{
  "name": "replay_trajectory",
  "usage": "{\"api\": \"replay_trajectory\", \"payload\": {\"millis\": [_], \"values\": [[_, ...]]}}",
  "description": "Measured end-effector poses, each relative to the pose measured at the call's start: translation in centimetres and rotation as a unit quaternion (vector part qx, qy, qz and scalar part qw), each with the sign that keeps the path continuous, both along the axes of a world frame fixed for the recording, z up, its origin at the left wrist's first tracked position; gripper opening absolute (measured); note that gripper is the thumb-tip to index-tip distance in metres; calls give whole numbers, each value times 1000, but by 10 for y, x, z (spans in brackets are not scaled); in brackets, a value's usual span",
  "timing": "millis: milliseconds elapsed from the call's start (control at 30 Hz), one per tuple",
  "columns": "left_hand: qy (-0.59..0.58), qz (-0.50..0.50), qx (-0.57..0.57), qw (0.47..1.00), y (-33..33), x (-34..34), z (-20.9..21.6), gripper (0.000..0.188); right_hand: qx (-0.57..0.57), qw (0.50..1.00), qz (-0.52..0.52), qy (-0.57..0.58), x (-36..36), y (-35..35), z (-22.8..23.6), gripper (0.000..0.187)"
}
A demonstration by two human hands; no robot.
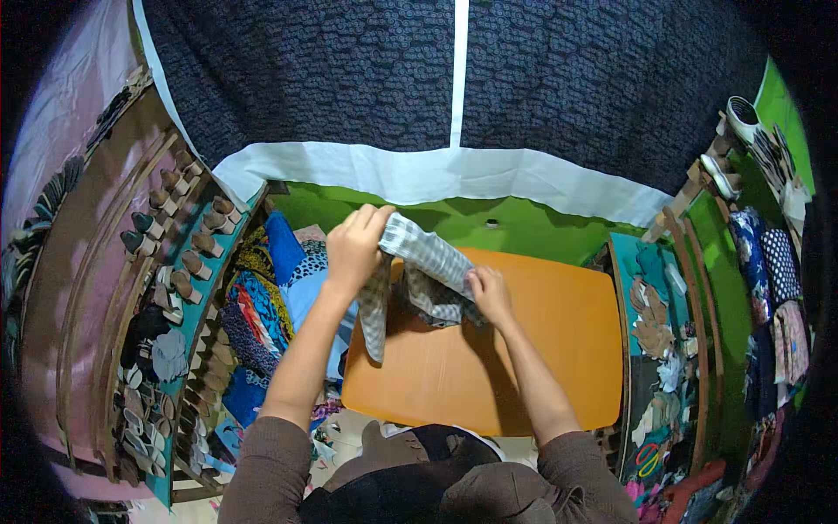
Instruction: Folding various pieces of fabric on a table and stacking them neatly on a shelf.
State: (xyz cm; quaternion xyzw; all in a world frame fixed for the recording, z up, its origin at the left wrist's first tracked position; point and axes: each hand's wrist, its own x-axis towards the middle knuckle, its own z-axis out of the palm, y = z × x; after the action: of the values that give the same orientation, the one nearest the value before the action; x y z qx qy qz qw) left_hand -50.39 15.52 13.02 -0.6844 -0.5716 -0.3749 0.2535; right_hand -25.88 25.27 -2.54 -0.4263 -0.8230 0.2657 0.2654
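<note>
A grey-and-white checked cloth (pixel 426 251) hangs above the orange tabletop (pixel 559 349), stretched between my two hands. My left hand (pixel 356 244) is closed on its upper left end, with the fingers folded over the edge. One narrow part of the cloth drops below that hand towards the table. My right hand (pixel 491 294) pinches the right side of the cloth, lower down. The middle of the cloth sags into a loose fold close to the tabletop. Some of its underside is in shadow.
On the left, shelves hold several shoe lasts (pixel 194 264) and shoe pieces. A heap of colourful fabrics (pixel 257 306) lies left of the table. The right shelf carries cut scraps (pixel 650 314) and scissors (pixel 648 458) with coloured handles. A dark curtain (pixel 559 79) hangs behind.
</note>
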Motion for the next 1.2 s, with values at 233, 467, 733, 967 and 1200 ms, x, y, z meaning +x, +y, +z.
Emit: {"api": "replay_trajectory", "payload": {"millis": [233,467,733,967,1200], "values": [[38,-18,-41,998,18,52,-1,30,142,989,-24,18,-28,-25,34,41],[135,48,-45,989,35,49,-22,30,191,962,-178,72,64,34,68,22],[12,64,-133,989,128,50,-14,12,441,838,-256,-192,153,144,171,7],[45,78,97,991,118,86,60,26,570,781,-253,-31,208,119,240,14],[205,87,-57,973,13,65,-64,26,473,859,77,-181,273,24,124,28]]}}
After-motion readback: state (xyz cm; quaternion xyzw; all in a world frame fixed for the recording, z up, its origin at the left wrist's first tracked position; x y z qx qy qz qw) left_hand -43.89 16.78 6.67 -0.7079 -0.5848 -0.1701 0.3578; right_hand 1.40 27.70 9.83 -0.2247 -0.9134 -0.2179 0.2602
